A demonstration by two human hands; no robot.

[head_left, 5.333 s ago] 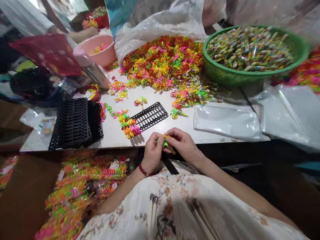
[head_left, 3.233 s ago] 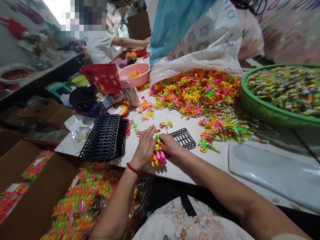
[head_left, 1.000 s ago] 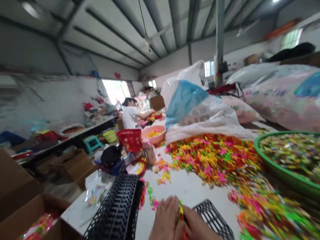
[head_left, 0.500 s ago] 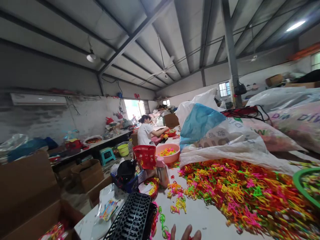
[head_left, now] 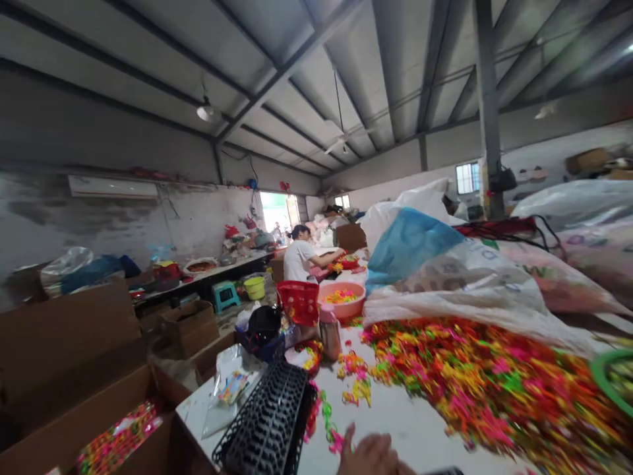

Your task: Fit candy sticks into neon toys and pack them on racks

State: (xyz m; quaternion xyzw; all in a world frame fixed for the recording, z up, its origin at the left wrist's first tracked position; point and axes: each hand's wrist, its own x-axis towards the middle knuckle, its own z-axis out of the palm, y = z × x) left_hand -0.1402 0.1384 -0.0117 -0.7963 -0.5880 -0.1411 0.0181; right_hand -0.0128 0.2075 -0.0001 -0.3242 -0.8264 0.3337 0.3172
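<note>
My left hand (head_left: pixel 368 455) shows at the bottom edge, cut off by the frame and blurred; it looks like the left one. Its thumb points up, while the other fingers are bent and close together. Whatever they hold, if anything, is hidden. Just left of it lie pink and green plastic pieces (head_left: pixel 327 422) on the white table (head_left: pixel 395 422). Beyond these is a black plastic grid tray (head_left: pixel 270 419). A big heap of red, yellow, pink and green plastic pieces (head_left: pixel 475 376) spreads to the right. I cannot make out my right hand.
A pink-lidded bottle (head_left: pixel 330 336), a pink basin (head_left: pixel 341 305) and a red bag (head_left: pixel 298 302) stand farther back. One person (head_left: pixel 298 257) sits beyond them. White and blue sacks (head_left: pixel 420 254) rest behind the heap. An open cardboard box (head_left: pixel 138 389) is at left; a green-rimmed basket (head_left: pixel 603 382), right.
The view has turned left, so things sit farther right in the picture. My hand shows more above the bottom edge, its spread fingertips now bent together beside the raised thumb.
</note>
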